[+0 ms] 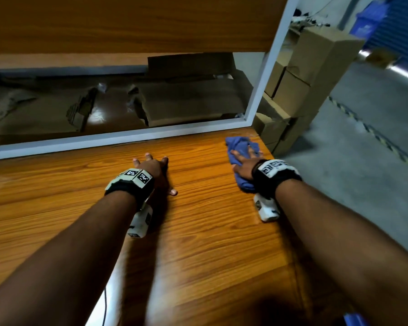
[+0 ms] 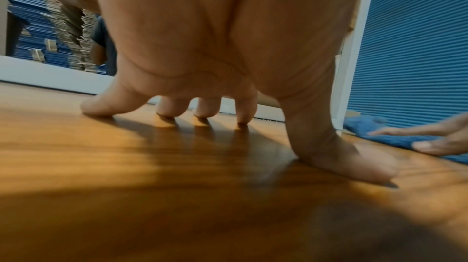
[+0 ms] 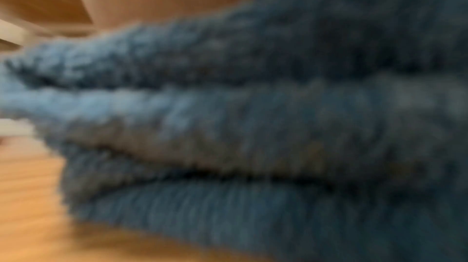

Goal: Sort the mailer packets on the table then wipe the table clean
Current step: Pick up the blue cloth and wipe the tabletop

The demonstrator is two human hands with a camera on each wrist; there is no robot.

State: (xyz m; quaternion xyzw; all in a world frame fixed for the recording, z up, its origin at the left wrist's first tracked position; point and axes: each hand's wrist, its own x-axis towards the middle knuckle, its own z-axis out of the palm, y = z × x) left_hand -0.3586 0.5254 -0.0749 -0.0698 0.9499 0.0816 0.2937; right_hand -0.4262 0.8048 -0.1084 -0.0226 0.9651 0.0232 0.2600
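Cloth (image 1: 240, 151) on table (image 1: 198, 231), at far right corner. Right hand (image 1: 244, 164) flat on cloth. Left hand (image 1: 154, 171) left of cloth, well apart, fingers (image 2: 202, 109) touching table. Stacked boxes (image 1: 299, 90) right of cloth, beyond table edge.

Both arms reach forward, the left hand (image 1: 154, 170) propped on spread fingertips (image 2: 96, 106), the right hand (image 1: 244, 164) pressed flat, fingers straight.
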